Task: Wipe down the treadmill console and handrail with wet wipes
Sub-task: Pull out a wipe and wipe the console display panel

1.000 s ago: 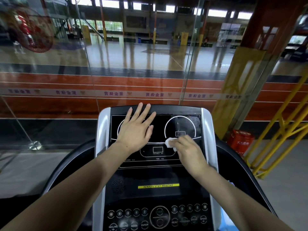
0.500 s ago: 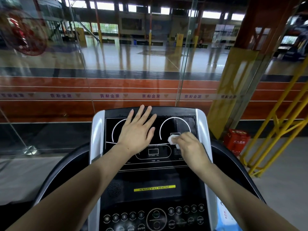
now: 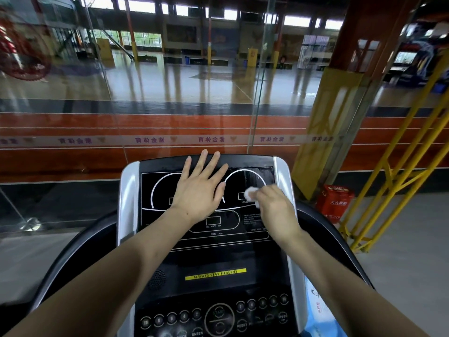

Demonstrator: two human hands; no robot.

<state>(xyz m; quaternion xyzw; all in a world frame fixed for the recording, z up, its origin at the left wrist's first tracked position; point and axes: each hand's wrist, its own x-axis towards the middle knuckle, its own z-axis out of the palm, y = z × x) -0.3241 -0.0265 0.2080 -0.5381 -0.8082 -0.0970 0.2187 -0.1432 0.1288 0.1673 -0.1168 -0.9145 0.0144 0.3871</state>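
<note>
Right hand has slid the crumpled white wet wipe, pinched in its fingers, rightward across the black treadmill console, toward its silver edge. Left hand stays flat, fingers spread, bracing the console. Handrail wiping judged pending.

Both hands on console; left hand left of wipe.

We see two bare forearms, with no sleeve, watch, bracelet or glove on either. Our left hand and right hand wear no rings that we can make out. The fingernails we can see are short and unpainted.
</note>
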